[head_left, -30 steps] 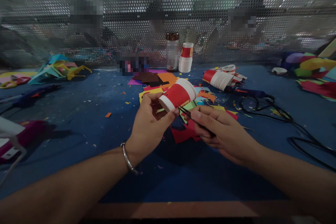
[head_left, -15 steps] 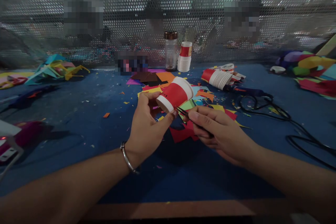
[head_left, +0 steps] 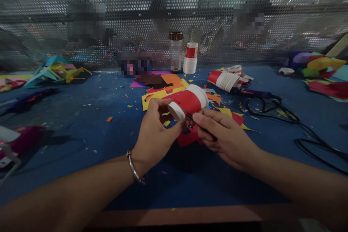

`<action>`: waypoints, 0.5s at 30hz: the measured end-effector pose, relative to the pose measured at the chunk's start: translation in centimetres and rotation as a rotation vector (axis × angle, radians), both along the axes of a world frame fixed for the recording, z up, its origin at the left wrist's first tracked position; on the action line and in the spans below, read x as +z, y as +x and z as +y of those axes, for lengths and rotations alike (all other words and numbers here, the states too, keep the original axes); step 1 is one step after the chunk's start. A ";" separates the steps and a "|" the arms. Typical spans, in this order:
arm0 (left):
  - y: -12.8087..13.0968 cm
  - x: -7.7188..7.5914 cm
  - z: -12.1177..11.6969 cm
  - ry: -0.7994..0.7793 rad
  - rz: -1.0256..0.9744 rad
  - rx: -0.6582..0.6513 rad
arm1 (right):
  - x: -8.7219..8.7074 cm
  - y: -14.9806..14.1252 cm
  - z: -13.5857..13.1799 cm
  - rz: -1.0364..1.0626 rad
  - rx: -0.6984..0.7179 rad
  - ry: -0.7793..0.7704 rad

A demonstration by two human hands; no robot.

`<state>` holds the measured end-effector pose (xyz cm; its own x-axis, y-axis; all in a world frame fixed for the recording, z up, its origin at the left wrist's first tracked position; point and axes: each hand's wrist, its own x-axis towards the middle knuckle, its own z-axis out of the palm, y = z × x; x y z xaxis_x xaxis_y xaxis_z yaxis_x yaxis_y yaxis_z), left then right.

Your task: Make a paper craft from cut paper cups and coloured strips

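A red and white paper cup (head_left: 191, 99) is tilted on its side above the scraps, its base turned toward my left hand (head_left: 156, 128). That hand is closed around the base end, fingers behind and thumb at the lower edge. My right hand (head_left: 223, 130) is closed on a slim dark tool that looks like tweezers (head_left: 189, 115). Their thin tips lie against the cup's lower side, near the left thumb; exact contact is hard to make out.
Coloured paper scraps (head_left: 153, 98) cover the middle of the blue table (head_left: 89, 145). Stacked paper cups (head_left: 190, 65) stand beside a glass bottle (head_left: 176, 56) at the back. Another cup stack (head_left: 224, 81) lies right, near a black cable (head_left: 288, 116). Perforated metal panel (head_left: 136, 40) behind.
The cup has shifted right and slightly down, toward my right hand, and shows more of its side. Less of the tweezers' prongs shows now.
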<state>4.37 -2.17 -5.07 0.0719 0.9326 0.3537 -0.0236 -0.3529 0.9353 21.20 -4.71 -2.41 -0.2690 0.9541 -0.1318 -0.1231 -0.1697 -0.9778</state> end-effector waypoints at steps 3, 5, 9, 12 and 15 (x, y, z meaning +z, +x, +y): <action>-0.2 0.2 0.0 -0.062 -0.025 -0.083 | 0.0 0.0 0.1 -0.004 -0.011 -0.024; -0.3 0.4 -0.1 -0.078 -0.040 -0.104 | 0.0 0.0 0.1 0.006 -0.010 -0.026; -0.2 0.5 -0.2 -0.044 -0.054 -0.073 | -0.2 0.0 0.1 0.028 -0.021 -0.009; 0.0 0.4 -0.4 -0.017 -0.067 -0.045 | -0.2 -0.1 0.0 0.032 -0.031 0.000; 0.1 0.4 -0.6 -0.036 -0.072 -0.038 | -0.3 -0.1 -0.1 0.028 -0.025 0.007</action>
<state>4.51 -2.76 -4.72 0.0829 0.9420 0.3253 -0.1044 -0.3164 0.9429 21.08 -4.79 -2.69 -0.2483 0.9615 -0.1181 -0.1542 -0.1596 -0.9751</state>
